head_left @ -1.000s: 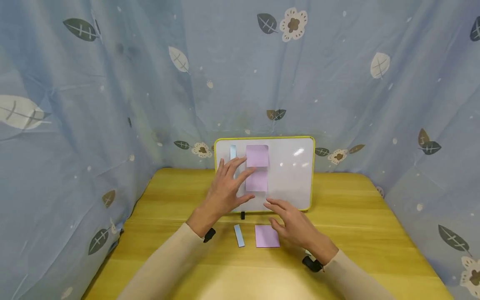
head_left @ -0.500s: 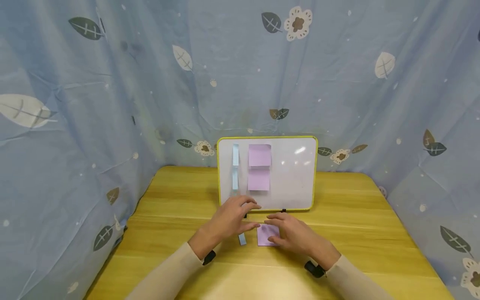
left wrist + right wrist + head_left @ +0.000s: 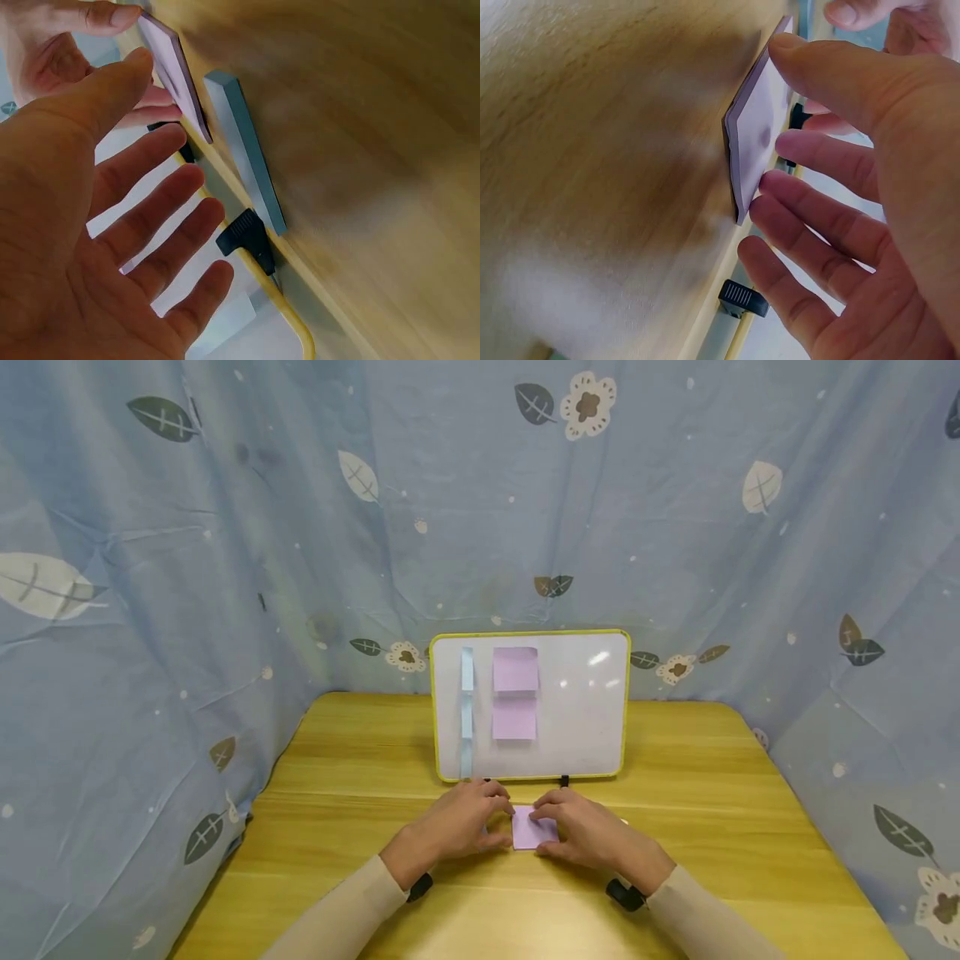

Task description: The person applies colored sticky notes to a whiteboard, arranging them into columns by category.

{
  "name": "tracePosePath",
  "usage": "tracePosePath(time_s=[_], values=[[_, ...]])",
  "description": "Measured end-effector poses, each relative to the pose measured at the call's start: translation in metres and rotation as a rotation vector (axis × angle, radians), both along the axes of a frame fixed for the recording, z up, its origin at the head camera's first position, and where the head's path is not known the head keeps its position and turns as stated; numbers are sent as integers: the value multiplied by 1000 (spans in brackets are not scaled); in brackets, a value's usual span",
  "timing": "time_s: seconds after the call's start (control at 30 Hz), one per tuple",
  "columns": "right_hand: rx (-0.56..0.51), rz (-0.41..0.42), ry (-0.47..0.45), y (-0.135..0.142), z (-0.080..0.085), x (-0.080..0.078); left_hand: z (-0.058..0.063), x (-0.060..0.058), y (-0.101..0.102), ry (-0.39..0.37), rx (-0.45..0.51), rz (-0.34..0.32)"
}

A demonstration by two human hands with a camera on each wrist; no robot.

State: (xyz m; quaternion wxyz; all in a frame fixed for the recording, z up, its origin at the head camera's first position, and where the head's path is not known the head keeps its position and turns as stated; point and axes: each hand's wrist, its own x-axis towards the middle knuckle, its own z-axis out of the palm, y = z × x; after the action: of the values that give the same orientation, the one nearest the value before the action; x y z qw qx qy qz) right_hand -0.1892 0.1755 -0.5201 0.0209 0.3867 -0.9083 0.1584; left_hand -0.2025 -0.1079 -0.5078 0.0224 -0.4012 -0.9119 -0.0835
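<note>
A purple sticky note pad point(image 3: 528, 835) lies flat on the table, my hands at either side. My right hand point(image 3: 592, 833) holds its right part, thumb at the near edge and fingertips toward the far edge. My left hand point(image 3: 457, 822) stands left of the pad with fingers spread and nothing between them. Below that palm, a narrow blue sticky note pad point(image 3: 244, 154) shows in the left wrist view, mostly hidden from the head. On the whiteboard point(image 3: 581, 727) hang two purple notes point(image 3: 514, 670) and a column of three blue strips point(image 3: 467, 717) further left.
The yellow-framed whiteboard stands upright behind my hands on black feet point(image 3: 565, 781). Wood-grain table surface point(image 3: 360, 752) extends around it. Blue patterned curtains point(image 3: 480, 527) enclose the back and sides. A small pale item point(image 3: 624, 821) shows partly behind my right hand.
My left hand has come down from the whiteboard to beside the purple pad, uncovering the blue strips. My right hand has shifted down, its thumb now at the pad's near edge.
</note>
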Motion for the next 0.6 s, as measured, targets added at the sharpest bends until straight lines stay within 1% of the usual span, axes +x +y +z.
tracePosePath(time_s=[0.23, 0.43, 0.6], values=[[11, -8, 18, -3, -1, -4, 1, 1, 3, -2, -49, -14], [35, -25, 6, -3, -3, -5, 1, 2, 5, -26, -82, -1], [33, -8, 11, -3, -2, -3, 0, 4, 7, -44, -85, -6]])
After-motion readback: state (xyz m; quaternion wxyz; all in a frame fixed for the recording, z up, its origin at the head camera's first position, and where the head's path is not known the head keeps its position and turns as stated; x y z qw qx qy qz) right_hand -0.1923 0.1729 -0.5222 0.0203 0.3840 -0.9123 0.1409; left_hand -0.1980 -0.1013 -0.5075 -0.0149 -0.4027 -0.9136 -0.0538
